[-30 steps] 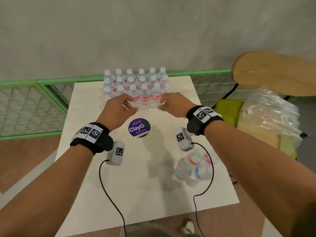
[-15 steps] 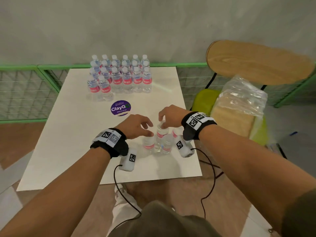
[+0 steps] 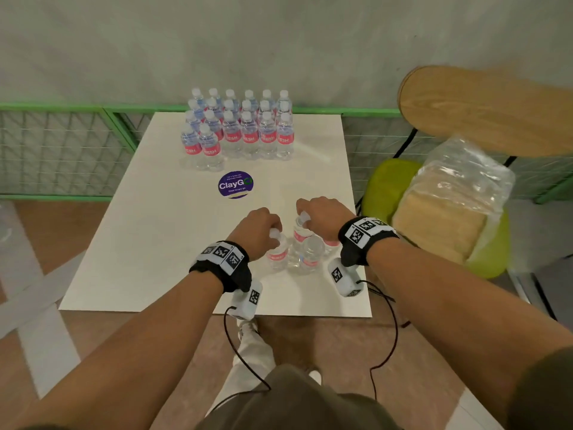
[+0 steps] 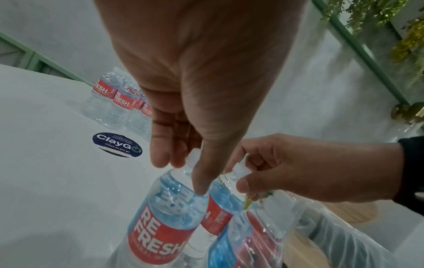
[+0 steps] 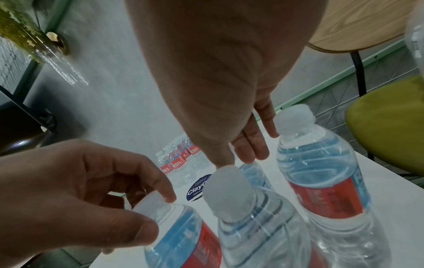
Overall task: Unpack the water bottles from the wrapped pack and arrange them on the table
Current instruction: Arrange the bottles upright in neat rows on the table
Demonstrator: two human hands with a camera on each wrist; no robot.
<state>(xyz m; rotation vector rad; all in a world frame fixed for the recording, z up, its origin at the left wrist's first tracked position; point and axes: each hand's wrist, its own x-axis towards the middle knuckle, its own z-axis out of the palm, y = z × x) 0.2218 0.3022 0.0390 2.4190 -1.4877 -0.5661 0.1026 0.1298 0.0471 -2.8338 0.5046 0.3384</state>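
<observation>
Several clear water bottles [image 3: 238, 131] with red labels stand in rows at the table's far end. A small cluster of bottles stands near the front right edge. My left hand [image 3: 273, 235] [image 4: 183, 172] grips the neck and cap of the cluster's left bottle [image 3: 277, 256] [image 4: 165, 223]. My right hand [image 3: 305, 218] [image 5: 236, 159] pinches the cap of the bottle [image 3: 300, 235] [image 4: 226, 197] behind it. Two more bottles [image 3: 311, 252] [image 3: 331, 243] stand beside them, untouched. All bottles stand upright on the table.
The white table [image 3: 148, 243] bears a round purple sticker [image 3: 235, 184] between the two groups. A green chair [image 3: 384, 184] at the right holds crumpled clear plastic [image 3: 459, 197] over a tan slab. A green mesh rail [image 3: 62, 144] runs behind.
Both hands drew back from the far rows to the near cluster. Their fingers, which hovered over the caps half a second ago, now hold one bottle top each.
</observation>
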